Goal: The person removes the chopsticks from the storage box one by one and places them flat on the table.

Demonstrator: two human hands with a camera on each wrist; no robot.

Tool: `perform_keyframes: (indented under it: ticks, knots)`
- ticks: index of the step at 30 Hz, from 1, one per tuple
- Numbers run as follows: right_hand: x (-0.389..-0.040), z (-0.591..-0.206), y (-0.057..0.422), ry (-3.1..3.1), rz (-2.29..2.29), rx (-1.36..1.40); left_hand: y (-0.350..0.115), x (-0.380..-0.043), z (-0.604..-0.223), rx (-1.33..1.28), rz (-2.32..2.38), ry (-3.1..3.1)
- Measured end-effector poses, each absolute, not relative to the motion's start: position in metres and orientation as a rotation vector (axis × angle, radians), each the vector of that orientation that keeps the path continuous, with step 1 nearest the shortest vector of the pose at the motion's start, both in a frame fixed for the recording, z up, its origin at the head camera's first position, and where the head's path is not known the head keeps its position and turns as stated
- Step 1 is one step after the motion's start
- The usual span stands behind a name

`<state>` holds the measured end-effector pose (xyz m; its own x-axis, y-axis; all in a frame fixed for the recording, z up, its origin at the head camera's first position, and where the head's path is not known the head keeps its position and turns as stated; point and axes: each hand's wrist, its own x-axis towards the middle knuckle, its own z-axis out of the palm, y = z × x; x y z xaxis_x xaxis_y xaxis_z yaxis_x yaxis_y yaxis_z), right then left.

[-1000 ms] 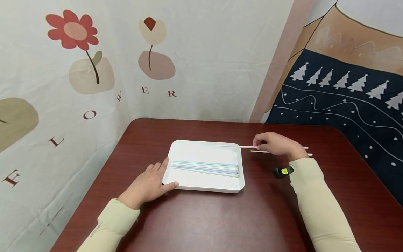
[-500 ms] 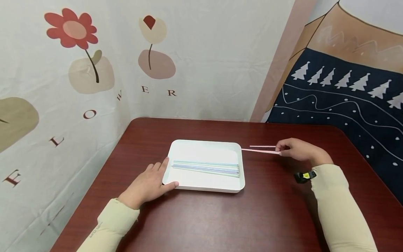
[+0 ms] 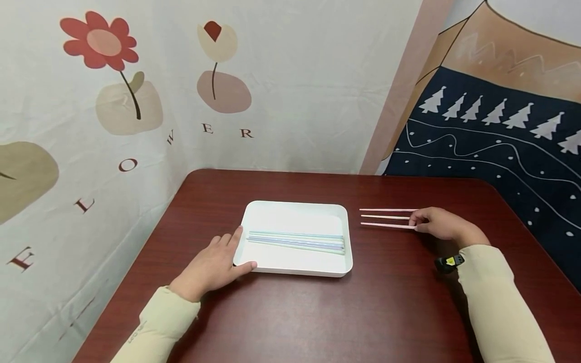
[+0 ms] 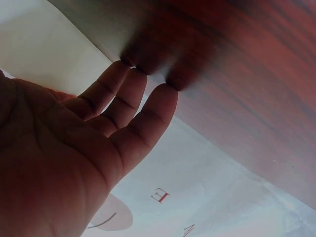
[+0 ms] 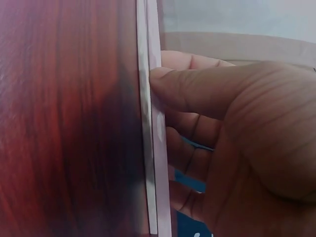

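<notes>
My right hand (image 3: 438, 223) pinches the right end of the nearest pink chopstick (image 3: 386, 225), low over the table. Beside that one lie a middle pale chopstick (image 3: 386, 217) and a farther pink chopstick (image 3: 388, 209), roughly parallel, their right parts hidden by the hand. In the right wrist view the thumb (image 5: 170, 86) presses against a pink chopstick (image 5: 157, 128) with a whiter one alongside. My left hand (image 3: 215, 267) rests at the left end of a white tray (image 3: 290, 273), fingers along its side and thumb at the front rim. Several blue, green and purple chopsticks (image 3: 295, 242) lie in the tray.
A dark red wooden table (image 3: 313, 317) carries everything. Behind it hangs a pale cloth (image 3: 308, 101) with printed flowers and letters. On the right is a navy cloth (image 3: 476, 146) with white trees.
My right hand has carried a pink chopstick from over the tray's back right to the right, then toward the near side of the other two. The left hand has stayed at the tray.
</notes>
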<state>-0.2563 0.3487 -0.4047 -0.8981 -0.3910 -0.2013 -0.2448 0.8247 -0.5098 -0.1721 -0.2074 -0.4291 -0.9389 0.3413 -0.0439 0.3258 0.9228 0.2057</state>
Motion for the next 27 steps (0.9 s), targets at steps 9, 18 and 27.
perform_keyframes:
  ticks: [9,18,27]
  knots:
    - [-0.255,-0.413,0.353,2.748,-0.709,-0.467,-0.208,-0.172,-0.429,0.528,0.304,3.006]
    - [-0.255,-0.417,0.354,2.791,-0.697,-0.553,-0.208,-0.171,-0.428,0.519,0.306,3.009]
    - [-0.259,-0.419,0.359,2.797,-0.672,-0.548,-0.208,-0.171,-0.427,0.524,0.313,3.007]
